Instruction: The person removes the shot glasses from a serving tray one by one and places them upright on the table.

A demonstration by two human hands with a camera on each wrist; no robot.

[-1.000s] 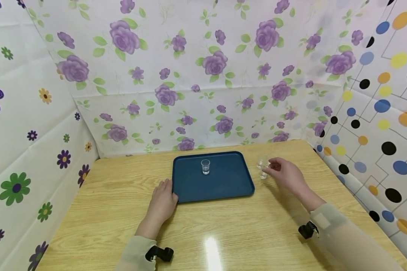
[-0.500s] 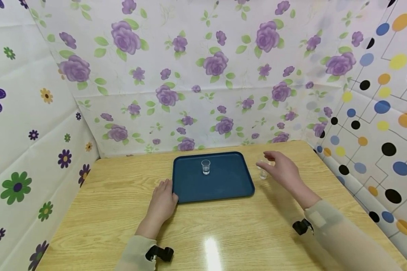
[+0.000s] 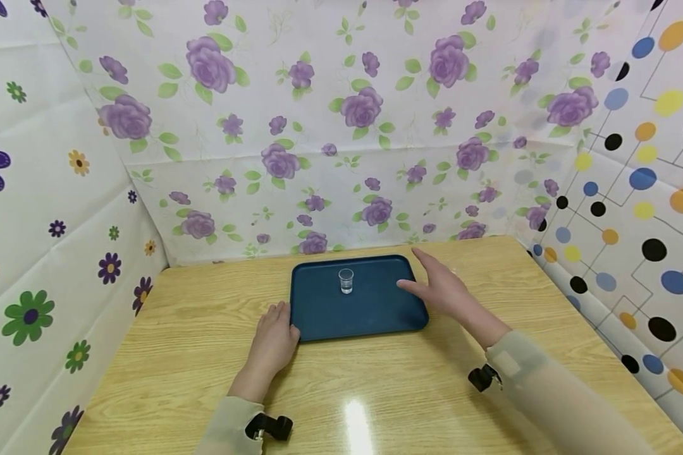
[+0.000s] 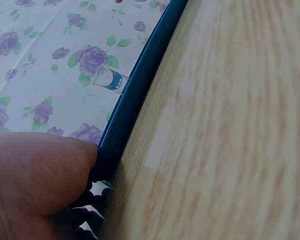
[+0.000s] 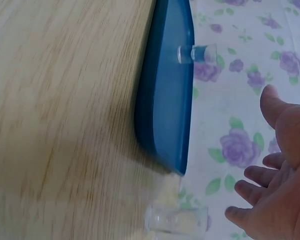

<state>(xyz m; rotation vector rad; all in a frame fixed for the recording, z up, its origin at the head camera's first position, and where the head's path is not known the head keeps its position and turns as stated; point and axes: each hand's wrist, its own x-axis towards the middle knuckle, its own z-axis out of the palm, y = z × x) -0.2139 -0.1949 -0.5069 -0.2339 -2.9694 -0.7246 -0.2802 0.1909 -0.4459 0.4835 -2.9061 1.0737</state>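
Note:
A dark blue tray (image 3: 375, 316) lies on the wooden table with one clear shot glass (image 3: 346, 282) standing on it. My left hand (image 3: 273, 338) holds the tray's near left corner, the thumb against its rim in the left wrist view. Fingers spread and nothing in them, my right hand (image 3: 441, 284) hovers at the tray's right edge. Below that hand in the right wrist view, clear glass (image 5: 176, 220) stands on the table just off the tray's end. In the head view the right hand mostly hides it.
The wooden table (image 3: 216, 297) extends around the tray. A flowered cloth (image 3: 319, 158) hangs behind its far edge, with patterned cloths at the left and right. Each sleeve carries a black wrist camera.
My right hand has moved left from the shot glasses beside the tray to the tray's right edge, its fingers spreading with nothing in them. The left hand and tray stay put.

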